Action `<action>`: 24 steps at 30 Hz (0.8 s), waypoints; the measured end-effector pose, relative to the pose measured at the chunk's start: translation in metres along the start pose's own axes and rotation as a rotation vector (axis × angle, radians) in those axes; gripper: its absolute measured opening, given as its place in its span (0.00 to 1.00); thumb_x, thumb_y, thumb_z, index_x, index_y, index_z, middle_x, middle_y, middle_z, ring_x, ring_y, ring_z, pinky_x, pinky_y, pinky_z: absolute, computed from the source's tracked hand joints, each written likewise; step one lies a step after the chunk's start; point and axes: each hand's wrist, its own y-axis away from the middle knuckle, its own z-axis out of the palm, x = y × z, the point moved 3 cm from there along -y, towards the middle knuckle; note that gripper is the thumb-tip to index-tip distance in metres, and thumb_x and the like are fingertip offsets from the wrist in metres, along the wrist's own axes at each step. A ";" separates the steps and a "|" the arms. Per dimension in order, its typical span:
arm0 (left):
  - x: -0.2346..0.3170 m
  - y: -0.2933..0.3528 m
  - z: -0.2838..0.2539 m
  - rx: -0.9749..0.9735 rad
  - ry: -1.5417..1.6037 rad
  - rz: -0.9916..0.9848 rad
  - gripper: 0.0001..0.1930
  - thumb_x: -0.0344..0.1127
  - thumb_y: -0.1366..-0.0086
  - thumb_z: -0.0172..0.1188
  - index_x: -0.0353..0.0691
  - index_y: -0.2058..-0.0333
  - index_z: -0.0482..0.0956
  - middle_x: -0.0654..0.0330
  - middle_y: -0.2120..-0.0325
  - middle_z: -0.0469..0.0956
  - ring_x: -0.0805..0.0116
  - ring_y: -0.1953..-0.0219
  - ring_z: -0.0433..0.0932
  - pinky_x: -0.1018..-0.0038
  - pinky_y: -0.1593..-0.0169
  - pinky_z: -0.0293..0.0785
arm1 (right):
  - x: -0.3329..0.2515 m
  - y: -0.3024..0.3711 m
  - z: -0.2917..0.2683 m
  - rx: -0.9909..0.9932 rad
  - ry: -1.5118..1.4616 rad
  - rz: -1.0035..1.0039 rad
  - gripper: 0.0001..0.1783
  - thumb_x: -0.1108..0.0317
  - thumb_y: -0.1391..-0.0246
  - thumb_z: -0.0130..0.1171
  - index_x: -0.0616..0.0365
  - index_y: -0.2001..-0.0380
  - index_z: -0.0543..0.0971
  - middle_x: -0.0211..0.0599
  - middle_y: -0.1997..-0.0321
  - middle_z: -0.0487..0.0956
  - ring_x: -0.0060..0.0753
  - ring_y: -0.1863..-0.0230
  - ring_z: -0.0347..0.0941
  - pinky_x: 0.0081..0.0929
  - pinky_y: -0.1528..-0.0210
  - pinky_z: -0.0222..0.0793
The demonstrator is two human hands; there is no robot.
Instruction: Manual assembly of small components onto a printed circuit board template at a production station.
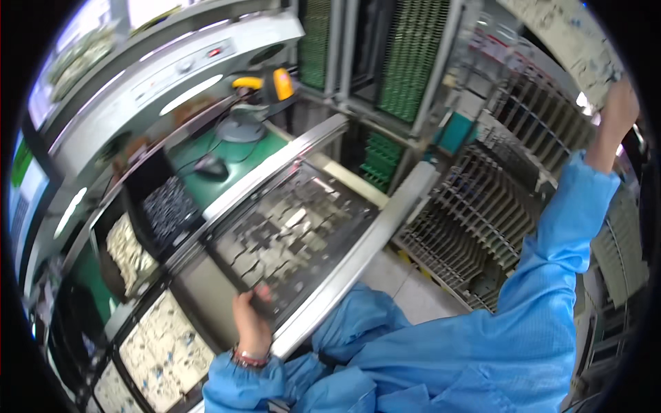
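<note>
My left hand (251,323), a beaded bracelet at its wrist, is at the near left corner of a dark fixture plate (330,237). Its fingers look curled onto the plate's edge, slightly blurred. Grey and whitish irregular pieces cover much of that plate, which lies between two metal rails (337,286). Raised at the far upper right, my right hand (620,107) grips the lower edge of a cream speckled panel (571,45). The picture's edge cuts off part of that panel, and the right fingers are partly hidden.
Left of the rails lie another cream speckled panel (165,344), a bin of dark small parts (169,210) and a bin of pale pieces (129,251). A yellow-black scanner (279,86) stands behind a mouse (211,166). Slotted wire racks (468,213) stand at right; green-slotted racks (416,58) behind.
</note>
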 end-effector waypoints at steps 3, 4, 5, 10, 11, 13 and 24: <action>0.009 0.017 0.008 0.063 0.053 0.030 0.10 0.34 0.41 0.46 0.34 0.65 0.70 0.54 0.69 0.76 0.63 0.70 0.74 0.71 0.61 0.71 | -0.003 0.099 0.052 -0.198 0.015 -0.159 0.12 0.68 0.44 0.43 0.67 0.67 0.72 0.47 0.68 0.74 0.42 0.63 0.68 0.31 0.59 0.62; 0.010 0.019 0.003 0.070 0.033 0.044 0.09 0.34 0.42 0.47 0.34 0.66 0.69 0.54 0.69 0.76 0.63 0.70 0.74 0.71 0.62 0.72 | -0.006 0.144 0.073 -0.218 -0.085 -0.108 0.11 0.68 0.44 0.43 0.66 0.71 0.71 0.49 0.70 0.73 0.47 0.65 0.68 0.34 0.62 0.62; 0.010 0.020 0.000 0.074 0.010 0.056 0.08 0.33 0.42 0.47 0.35 0.67 0.69 0.55 0.69 0.76 0.63 0.71 0.74 0.71 0.63 0.72 | -0.013 0.190 0.093 -0.239 -0.181 -0.055 0.11 0.68 0.44 0.43 0.65 0.75 0.69 0.50 0.72 0.72 0.51 0.67 0.68 0.37 0.64 0.63; 0.014 0.026 0.001 0.103 -0.003 0.037 0.09 0.32 0.41 0.45 0.34 0.64 0.66 0.51 0.64 0.75 0.62 0.64 0.75 0.69 0.59 0.73 | -0.048 0.378 0.172 -0.546 -0.390 0.538 0.13 0.68 0.44 0.40 0.67 0.73 0.69 0.52 0.73 0.71 0.47 0.68 0.68 0.37 0.64 0.62; 0.016 0.027 0.001 0.116 -0.006 0.041 0.09 0.32 0.41 0.45 0.34 0.64 0.66 0.51 0.64 0.75 0.62 0.64 0.75 0.69 0.59 0.73 | -0.067 0.405 0.178 -0.582 -0.429 0.674 0.13 0.68 0.44 0.40 0.67 0.72 0.70 0.51 0.73 0.72 0.43 0.68 0.68 0.35 0.63 0.62; 0.024 0.029 0.010 0.085 0.018 0.044 0.09 0.32 0.40 0.44 0.34 0.63 0.66 0.50 0.62 0.75 0.61 0.61 0.76 0.69 0.58 0.72 | -0.083 0.459 0.206 -0.538 -0.573 0.873 0.13 0.69 0.44 0.39 0.67 0.70 0.71 0.47 0.72 0.73 0.36 0.68 0.68 0.32 0.62 0.62; 0.024 0.031 0.014 0.106 0.025 -0.037 0.17 0.35 0.39 0.41 0.30 0.56 0.67 0.50 0.59 0.74 0.63 0.57 0.73 0.71 0.53 0.68 | -0.164 0.533 0.239 -0.528 -0.916 1.293 0.14 0.71 0.45 0.37 0.69 0.63 0.69 0.45 0.59 0.73 0.33 0.60 0.67 0.28 0.54 0.60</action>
